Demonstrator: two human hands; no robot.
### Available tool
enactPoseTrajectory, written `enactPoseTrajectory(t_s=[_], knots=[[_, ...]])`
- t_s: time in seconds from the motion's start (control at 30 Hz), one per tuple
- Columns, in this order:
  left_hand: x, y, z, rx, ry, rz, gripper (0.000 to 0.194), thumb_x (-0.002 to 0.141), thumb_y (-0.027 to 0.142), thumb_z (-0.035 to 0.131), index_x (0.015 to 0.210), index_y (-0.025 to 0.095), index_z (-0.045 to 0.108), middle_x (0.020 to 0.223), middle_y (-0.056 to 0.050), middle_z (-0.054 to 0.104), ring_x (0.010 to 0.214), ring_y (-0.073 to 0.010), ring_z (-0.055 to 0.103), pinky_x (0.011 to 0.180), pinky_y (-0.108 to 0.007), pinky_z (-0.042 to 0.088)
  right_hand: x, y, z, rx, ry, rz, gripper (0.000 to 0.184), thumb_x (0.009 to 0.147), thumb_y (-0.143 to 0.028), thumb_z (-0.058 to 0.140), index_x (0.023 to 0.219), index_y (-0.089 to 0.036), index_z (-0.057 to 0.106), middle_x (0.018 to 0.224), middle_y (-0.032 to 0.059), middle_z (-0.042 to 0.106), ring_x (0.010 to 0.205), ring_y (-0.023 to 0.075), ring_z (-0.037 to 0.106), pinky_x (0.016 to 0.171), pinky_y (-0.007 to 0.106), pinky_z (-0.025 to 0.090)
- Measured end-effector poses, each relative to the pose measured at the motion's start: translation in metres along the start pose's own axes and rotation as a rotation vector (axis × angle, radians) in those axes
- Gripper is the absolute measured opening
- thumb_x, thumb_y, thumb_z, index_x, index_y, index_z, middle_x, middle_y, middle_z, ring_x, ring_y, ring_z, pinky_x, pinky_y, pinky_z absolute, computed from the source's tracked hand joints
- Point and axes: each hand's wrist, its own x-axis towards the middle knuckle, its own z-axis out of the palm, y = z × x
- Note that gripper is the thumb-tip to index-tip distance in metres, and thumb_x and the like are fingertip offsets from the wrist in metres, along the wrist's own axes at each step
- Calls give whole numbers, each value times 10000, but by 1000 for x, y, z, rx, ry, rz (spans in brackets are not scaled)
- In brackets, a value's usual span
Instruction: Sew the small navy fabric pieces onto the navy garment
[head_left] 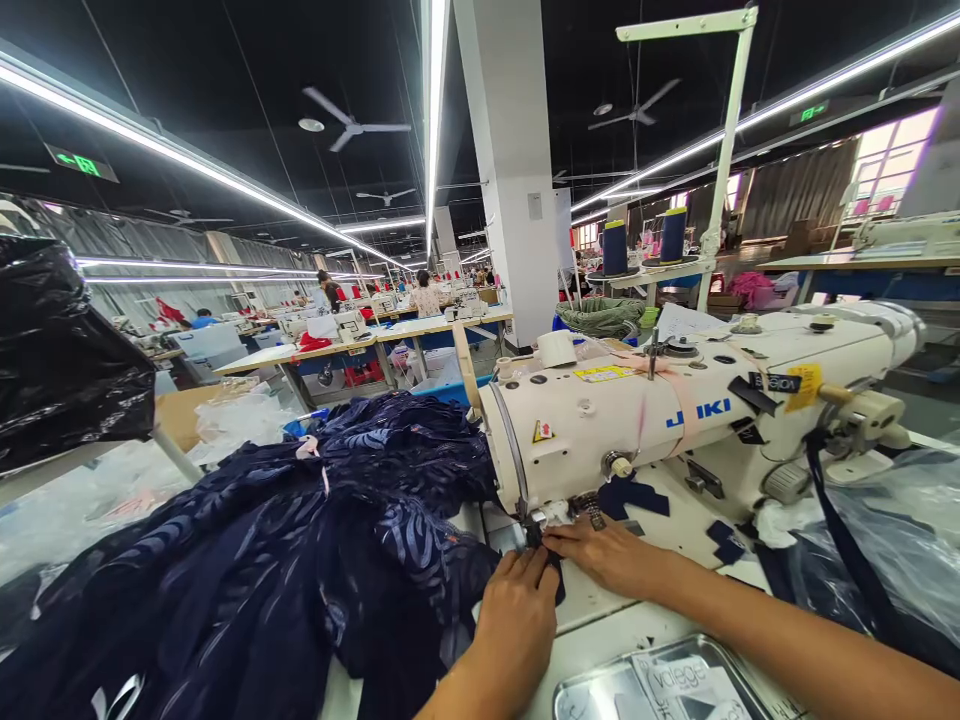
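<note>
A white sewing machine (592,430) stands in front of me. Close beneath its needle end, my left hand (519,600) presses its bent fingers on a small dark navy fabric piece (556,580). From the right, my right hand (606,556) reaches to the same spot, fingers together and fingertips at the presser foot (534,528). The fingertips hide much of the piece, and the needle point cannot be made out. Left of the machine spreads a large heap of navy patterned lace garments (300,560).
A metal tray (570,697) with printed labels (682,685) lies at the front edge. Navy scraps (637,495) rest on the machine bed. Clear plastic (892,540) bunches at right, and a black plastic bag (67,350) hangs at left. Thread cones (673,237) stand behind.
</note>
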Motion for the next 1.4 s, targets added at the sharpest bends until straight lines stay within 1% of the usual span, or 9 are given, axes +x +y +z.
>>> enactPoseTrajectory(t_s=[0.2, 0.3, 0.5, 0.63, 0.77, 0.93, 1.13, 1.27, 1.4], knots=[[4, 0, 8, 37, 44, -17, 282, 708, 7, 406, 903, 117, 578, 1033, -132, 627, 901, -235, 598, 809, -404, 460, 2, -2, 3, -108, 16, 29, 464, 749, 6, 361, 1164, -136, 513, 1108, 122, 593, 951, 230, 553, 811, 354, 404], [6, -1, 10, 38, 59, -19, 279, 711, 7, 409, 905, 96, 588, 1012, -149, 632, 890, -245, 601, 792, -409, 467, 3, -3, 2, -126, 31, 33, 458, 739, 7, 372, 1147, -131, 528, 1092, 121, 597, 982, 241, 534, 810, 347, 401], [3, 2, 11, 30, 108, -32, 284, 735, 24, 417, 951, 93, 589, 998, -136, 641, 885, -239, 599, 819, -397, 444, 6, -4, -3, -91, -5, 81, 454, 762, -1, 367, 1168, -139, 518, 1073, 129, 597, 959, 232, 541, 784, 329, 407], [-4, -1, 8, -56, 122, 6, 326, 737, 36, 438, 1023, 125, 568, 1003, -96, 645, 900, -239, 582, 834, -408, 416, 6, -4, -4, -51, -22, 148, 407, 791, -43, 381, 1151, -144, 542, 1020, 128, 610, 903, 230, 552, 755, 328, 417], [-8, -16, -7, -225, 42, 1, 403, 679, -43, 403, 944, 191, 597, 942, -31, 661, 909, -212, 565, 855, -413, 378, 2, -6, -2, 22, 40, 152, 285, 820, -118, 411, 1006, -159, 623, 927, 96, 624, 826, 213, 559, 738, 323, 427], [-3, -29, -25, -276, -50, -133, 410, 660, -70, 381, 898, 159, 623, 873, -59, 639, 868, -205, 560, 849, -401, 394, -1, -13, 4, 101, 156, 65, 246, 822, -135, 438, 970, -161, 632, 934, 82, 600, 841, 192, 548, 766, 305, 427], [-2, -19, -21, -201, -91, -180, 377, 749, -11, 376, 972, 171, 619, 921, -68, 572, 879, -219, 519, 801, -377, 437, 1, -9, 7, 193, 170, 84, 284, 813, -101, 433, 1003, -177, 629, 950, 66, 609, 823, 178, 561, 757, 301, 434], [-3, -20, -18, -233, -140, -197, 466, 702, -54, 403, 1047, 191, 600, 952, -57, 548, 911, -214, 488, 830, -375, 424, -1, -3, 5, 303, 166, 59, 280, 809, -84, 435, 955, -191, 649, 956, 41, 623, 841, 156, 576, 785, 283, 423], [-3, -23, -15, -202, -155, -180, 511, 677, -79, 422, 1061, 210, 598, 956, -56, 542, 916, -210, 484, 803, -355, 440, -3, -1, 4, 274, 150, 27, 274, 827, -96, 423, 967, -188, 639, 984, 50, 614, 860, 161, 570, 789, 294, 424]])
